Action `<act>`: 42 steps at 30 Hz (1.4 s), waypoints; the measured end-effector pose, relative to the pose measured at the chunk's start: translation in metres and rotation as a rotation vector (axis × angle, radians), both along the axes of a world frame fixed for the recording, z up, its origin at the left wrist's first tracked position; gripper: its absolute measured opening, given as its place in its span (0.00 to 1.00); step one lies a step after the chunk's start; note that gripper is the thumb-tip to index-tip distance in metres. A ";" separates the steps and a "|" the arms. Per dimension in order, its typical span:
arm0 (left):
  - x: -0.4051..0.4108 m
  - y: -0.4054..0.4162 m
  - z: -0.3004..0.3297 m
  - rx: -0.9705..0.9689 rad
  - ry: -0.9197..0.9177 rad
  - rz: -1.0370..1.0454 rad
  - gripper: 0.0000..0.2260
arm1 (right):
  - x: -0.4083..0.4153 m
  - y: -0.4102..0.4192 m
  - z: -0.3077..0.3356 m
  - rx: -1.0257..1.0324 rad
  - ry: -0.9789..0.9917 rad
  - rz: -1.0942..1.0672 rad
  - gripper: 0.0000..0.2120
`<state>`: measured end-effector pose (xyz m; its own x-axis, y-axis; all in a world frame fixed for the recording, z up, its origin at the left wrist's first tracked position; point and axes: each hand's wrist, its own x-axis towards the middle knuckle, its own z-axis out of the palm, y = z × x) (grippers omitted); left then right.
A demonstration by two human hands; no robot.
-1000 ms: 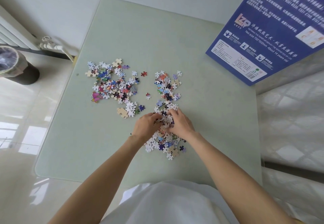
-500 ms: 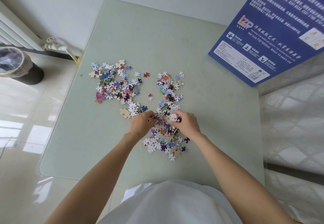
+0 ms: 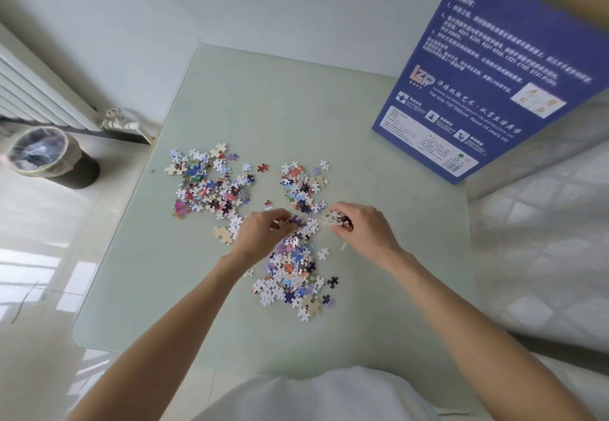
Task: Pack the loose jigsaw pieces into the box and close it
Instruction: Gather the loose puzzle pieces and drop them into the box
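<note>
Loose jigsaw pieces lie in heaps on a pale green table (image 3: 379,223): one heap at the left (image 3: 211,183), one at the middle back (image 3: 303,186), one near me (image 3: 293,272). My right hand (image 3: 359,229) grips a bunch of pieces (image 3: 336,218), lifted a little off the table. My left hand (image 3: 263,232) has its fingers curled round a few pieces at the top of the near heap. The blue jigsaw box (image 3: 487,84) stands at the back right, its printed face towards me.
A radiator (image 3: 29,91) runs along the left wall, with a lined waste bin (image 3: 49,157) on the floor beside it. A white quilted surface (image 3: 543,239) borders the table on the right. The table's front edge is close to my body.
Both hands have moved away from me and apart, gathering pieces from the near heap. My right hand has risen with a bunch of pieces in it.
</note>
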<state>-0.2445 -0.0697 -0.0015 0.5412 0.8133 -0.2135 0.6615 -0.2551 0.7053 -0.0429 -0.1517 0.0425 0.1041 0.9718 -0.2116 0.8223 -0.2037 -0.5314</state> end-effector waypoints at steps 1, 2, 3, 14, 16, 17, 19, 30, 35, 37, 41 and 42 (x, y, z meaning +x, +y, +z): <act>0.012 0.007 0.014 0.018 -0.045 -0.013 0.08 | 0.013 0.003 0.019 0.051 -0.005 0.003 0.11; 0.022 0.013 0.027 0.027 -0.086 -0.019 0.07 | 0.024 0.006 0.037 0.100 0.000 0.008 0.10; 0.035 0.022 0.041 0.041 -0.133 -0.020 0.07 | 0.037 0.010 0.058 0.151 0.009 0.006 0.09; 0.218 0.130 0.205 0.280 -0.523 -0.166 0.04 | 0.199 0.072 0.242 0.523 -0.138 -0.141 0.11; 0.250 0.146 0.226 0.435 -0.547 -0.200 0.08 | 0.227 0.083 0.251 0.581 -0.223 -0.191 0.11; 0.263 0.150 0.235 0.523 -0.552 -0.216 0.10 | 0.236 0.088 0.250 0.608 -0.268 -0.204 0.11; 0.293 0.159 0.246 0.718 -0.545 -0.256 0.11 | 0.255 0.095 0.241 0.641 -0.385 -0.213 0.11; 0.371 0.193 0.238 1.111 -0.299 -0.552 0.08 | 0.306 0.102 0.202 0.627 -0.688 -0.097 0.11; 0.385 0.205 0.231 0.942 -0.260 -0.524 0.10 | 0.318 0.101 0.198 0.673 -0.578 -0.179 0.10; 0.395 0.209 0.230 0.839 -0.282 -0.521 0.10 | 0.327 0.106 0.205 0.748 -0.596 -0.211 0.11; 0.414 0.218 0.231 0.727 -0.248 -0.555 0.11 | 0.339 0.122 0.215 0.749 -0.554 -0.295 0.12; 0.419 0.219 0.232 0.713 -0.263 -0.534 0.10 | 0.343 0.125 0.216 0.737 -0.579 -0.321 0.12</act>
<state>0.1747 0.1496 0.2310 0.8416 0.3341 0.4245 0.1723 -0.9108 0.3751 0.3006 -0.0265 0.2589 0.2822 0.7472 0.6017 0.9587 -0.2427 -0.1482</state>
